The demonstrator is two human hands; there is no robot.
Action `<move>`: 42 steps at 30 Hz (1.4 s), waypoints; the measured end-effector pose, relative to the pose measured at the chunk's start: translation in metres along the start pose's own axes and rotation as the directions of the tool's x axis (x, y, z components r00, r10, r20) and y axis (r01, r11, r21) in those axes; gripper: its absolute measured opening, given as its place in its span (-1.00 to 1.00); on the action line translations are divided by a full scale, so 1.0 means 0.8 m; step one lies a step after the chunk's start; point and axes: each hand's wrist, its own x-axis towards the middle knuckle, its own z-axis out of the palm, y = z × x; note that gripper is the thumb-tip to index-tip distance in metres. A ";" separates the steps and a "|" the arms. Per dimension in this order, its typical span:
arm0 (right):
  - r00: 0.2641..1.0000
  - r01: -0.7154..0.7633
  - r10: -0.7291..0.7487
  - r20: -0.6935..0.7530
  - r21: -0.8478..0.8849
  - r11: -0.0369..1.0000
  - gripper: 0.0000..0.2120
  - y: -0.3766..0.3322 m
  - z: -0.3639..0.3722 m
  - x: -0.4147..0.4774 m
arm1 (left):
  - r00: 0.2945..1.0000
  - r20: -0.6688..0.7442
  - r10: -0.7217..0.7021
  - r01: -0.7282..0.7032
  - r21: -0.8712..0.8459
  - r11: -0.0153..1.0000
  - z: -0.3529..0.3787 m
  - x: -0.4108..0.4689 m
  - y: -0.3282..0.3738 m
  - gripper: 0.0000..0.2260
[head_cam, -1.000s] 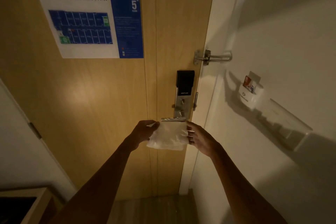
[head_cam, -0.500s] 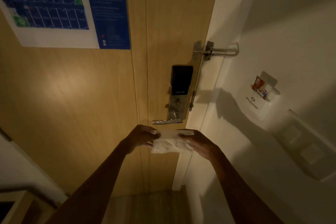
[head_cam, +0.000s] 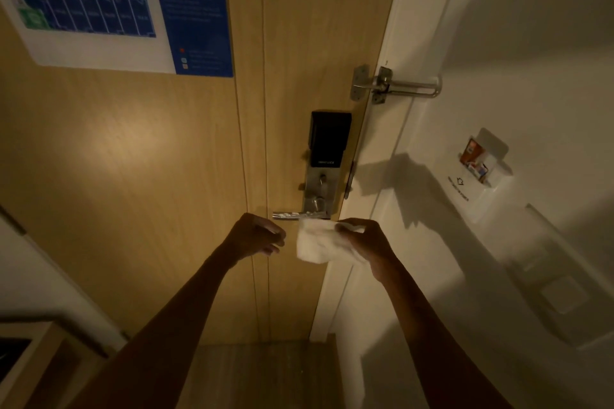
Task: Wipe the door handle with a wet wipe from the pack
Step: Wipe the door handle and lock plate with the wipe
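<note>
Left hand (head_cam: 257, 236) has let go of the wet wipe (head_cam: 315, 242) since half a second back; both hands had it then, now only the right hand (head_cam: 365, 242) does. Camera also closer to the door, handle sits higher relative to the hands.

Grip state: right grip closed on the wipe, pinching its right edge, cloth hanging loosely folded to the left of the fingers. Left grip loosely curled, holding nothing, just left of the wipe and apart from it.

Door handle (head_cam: 295, 215): horizontal metal lever, just above both hands, free end pointing left. Wipe's top edge is right under the lever's pivot end, looks near-touching; can't confirm contact.

Step in hand, my read: get the wipe onto the lever. To do it well:
- wrap the wipe around the lever rather than dabbing the front, so the back and underside get covered
- run from the pivot to the free end and back
- keep downward force light; the lever probably turns and unlatches if pressed
- spread the cloth more first, pinched edge gives little contact area

Surroundings: lock plate (head_cam: 320, 188) with black reader (head_cam: 329, 139) directly above the handle, thumb turn on it. Swing bar latch (head_cam: 395, 85) higher up, across to the white frame (head_cam: 382, 116). Card holder (head_cam: 480, 169) on the right wall, well apart. Escape plan poster (head_cam: 116, 7) top left. Wipe pack not in view.

In the way: nothing between wipe and lever. Left hand sits below the lever's free end and could crowd the stroke. Light is dim.
</note>
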 end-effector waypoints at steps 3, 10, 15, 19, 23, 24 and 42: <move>0.966 0.124 -0.143 -0.215 -0.101 0.987 -0.82 -0.003 -0.006 -0.003 | 0.996 -0.084 0.012 -0.010 0.018 1.000 -0.006 0.000 -0.006 -0.88; 0.799 0.346 -0.447 -0.402 -0.300 0.889 -0.83 0.000 0.041 0.009 | 0.938 -0.326 0.117 -0.057 0.186 0.981 -0.008 0.019 -0.023 -0.91; 0.819 0.399 -0.520 -0.242 -0.411 0.820 -0.72 0.027 0.092 0.030 | 0.928 -0.277 0.249 -0.165 0.295 0.941 -0.002 0.033 -0.032 -0.91; 0.828 0.409 -0.539 -0.158 -0.488 0.771 -0.66 0.043 0.108 0.044 | 0.929 -0.298 0.219 -0.150 0.239 0.960 -0.004 0.043 -0.034 -0.93; 0.828 0.415 -0.543 -0.142 -0.497 0.762 -0.66 0.047 0.115 0.052 | 0.936 -0.293 0.193 -0.156 0.145 0.977 -0.008 0.050 -0.038 -0.93; 0.828 0.429 -0.548 -0.119 -0.495 0.756 -0.66 0.045 0.118 0.054 | 0.937 -0.292 0.192 -0.157 0.139 0.978 -0.009 0.051 -0.039 -0.93; 0.729 0.625 -0.671 0.137 -0.534 0.569 -0.71 0.013 0.133 0.061 | 0.989 -0.141 0.045 -0.051 -0.043 0.998 -0.029 0.064 -0.041 -0.88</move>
